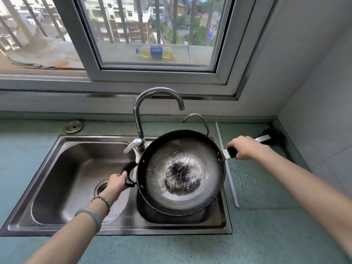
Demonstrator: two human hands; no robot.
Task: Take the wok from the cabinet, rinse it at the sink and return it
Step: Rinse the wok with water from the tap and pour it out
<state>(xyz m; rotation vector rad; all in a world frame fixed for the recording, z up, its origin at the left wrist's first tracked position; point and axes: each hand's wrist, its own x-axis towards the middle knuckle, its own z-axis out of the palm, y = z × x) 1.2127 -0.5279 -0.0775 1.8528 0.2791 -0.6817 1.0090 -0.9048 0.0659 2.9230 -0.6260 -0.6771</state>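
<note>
the round dark metal wok (181, 172) hangs over the smaller right basin of the steel sink (57, 147), tilted, its grey inside worn and scratched with a black patch at the centre. the left hand (116, 182) has its fingers wrapped around the wok's black loop handle (127, 173) over the divider between the two basins; two bracelets sit on that wrist. the right hand (245, 149) is clenched on the long black handle (232, 151) to the right of the sink. the larger left basin holds one round drain (102, 187). behind the sink rise two curved taps: a tall shiny chrome tap (140, 111) and a thinner small tap (198, 120). the speckled green counter (266, 225) surrounds the sink. beyond the window lies one plastic bottle (155, 52) of yellowish liquid.
</note>
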